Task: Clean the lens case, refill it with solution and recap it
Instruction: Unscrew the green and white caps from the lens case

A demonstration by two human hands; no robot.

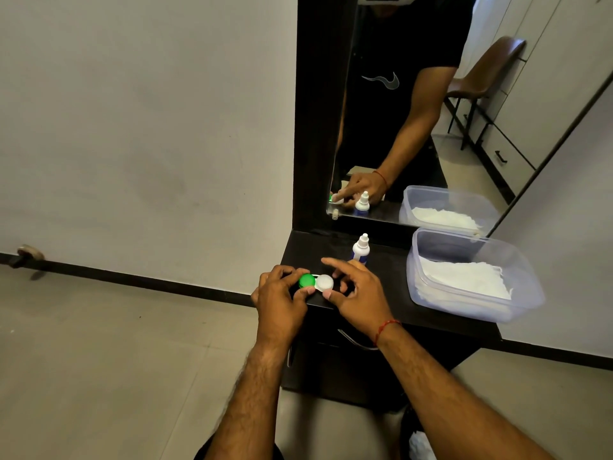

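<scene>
Lens case (pixel 316 284), small twin-well plastic, green and white screw caps: probably light, rigid, slippery wet; left hand (pixel 282 300) clamps green end, right hand (pixel 356 293) pinches white end, fingers splayed, on black bench (pixel 431 322).

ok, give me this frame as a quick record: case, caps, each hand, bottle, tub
lens case: on the black dresser top, near its front-left corner
caps: green cap and white cap both on
left hand: fingers around the green cap
right hand: thumb at the white cap side, index finger raised
solution bottle: upright, capped, behind the case, untouched
plastic tub: right of the bottle, lidless, white tissues inside
</scene>
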